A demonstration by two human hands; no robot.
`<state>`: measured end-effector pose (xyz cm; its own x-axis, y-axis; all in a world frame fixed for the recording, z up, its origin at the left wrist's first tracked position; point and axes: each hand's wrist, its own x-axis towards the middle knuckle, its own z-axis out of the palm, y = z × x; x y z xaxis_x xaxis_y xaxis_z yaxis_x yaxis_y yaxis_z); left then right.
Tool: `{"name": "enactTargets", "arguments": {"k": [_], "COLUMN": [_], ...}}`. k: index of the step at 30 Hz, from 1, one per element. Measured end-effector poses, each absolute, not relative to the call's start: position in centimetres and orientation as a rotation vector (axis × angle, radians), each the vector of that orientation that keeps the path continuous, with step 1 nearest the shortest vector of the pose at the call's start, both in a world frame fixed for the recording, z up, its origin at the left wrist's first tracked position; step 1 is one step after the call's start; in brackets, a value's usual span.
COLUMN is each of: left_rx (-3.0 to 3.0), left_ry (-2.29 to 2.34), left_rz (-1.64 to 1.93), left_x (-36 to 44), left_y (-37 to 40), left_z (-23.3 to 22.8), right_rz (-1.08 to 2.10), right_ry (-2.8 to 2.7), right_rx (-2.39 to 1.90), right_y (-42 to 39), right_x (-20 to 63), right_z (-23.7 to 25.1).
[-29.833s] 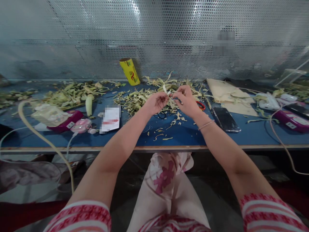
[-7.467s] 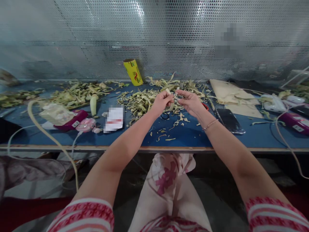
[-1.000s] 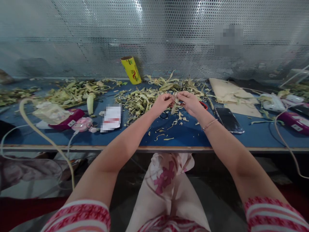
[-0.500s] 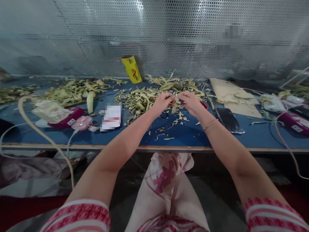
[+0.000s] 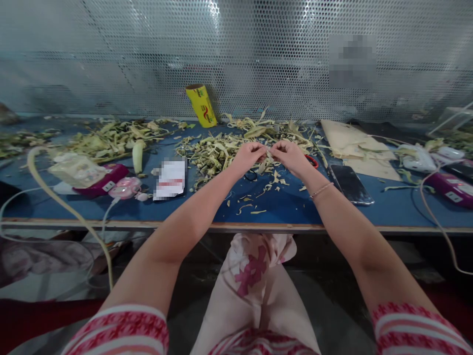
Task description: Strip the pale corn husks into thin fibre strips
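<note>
- Hands meet above desk (image 5: 288, 207) centre: left hand (image 5: 248, 157) & right hand (image 5: 291, 157) nearly touching, both w/ fingers pinched together on a pale leaf strip (image 5: 266, 159) held between them, just over the blue top.
- Strip is short, one end hangs down twd the desk; can't tell exactly how it's being split or folded, too small.
- Done, judging by the mess: big heap of leaf scraps (image 5: 214, 150) just behind/left of the hands, plus loose bits (image 5: 254, 204) nearer the edge – lots worked thru already.
- Left: second pile of longer leaves (image 5: 111, 140) far left looks less cut up, so prob. more to go.
- Around: yellow roll (image 5: 201, 106) leaning at the mesh wall, phone (image 5: 349, 183) right of the right hand, red-handled scissors (image 5: 310, 160) just beside that hand, pink fan (image 5: 125, 188) on the left.
</note>
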<state>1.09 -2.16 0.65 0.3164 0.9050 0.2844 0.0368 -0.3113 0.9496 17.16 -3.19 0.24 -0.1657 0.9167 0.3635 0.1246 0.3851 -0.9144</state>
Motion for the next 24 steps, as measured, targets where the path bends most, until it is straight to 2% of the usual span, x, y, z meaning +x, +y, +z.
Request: {"name": "enactTargets", "arguments": {"k": [10, 24], "left_rx": [1.710, 1.667], "left_ry": [0.828, 0.845], "left_rz": [1.118, 1.147], "left_x": [1.08, 1.28], "left_y": [-2.77, -2.68], "left_z": [1.20, 0.88], "right_rz": [0.743, 0.840], "right_ry": [-1.680, -1.652], "right_rx": [-1.006, -0.946], "right_y": [-3.22, -3.23], "right_x": [17.53, 17.27], "right_z": [0.53, 0.46]}}
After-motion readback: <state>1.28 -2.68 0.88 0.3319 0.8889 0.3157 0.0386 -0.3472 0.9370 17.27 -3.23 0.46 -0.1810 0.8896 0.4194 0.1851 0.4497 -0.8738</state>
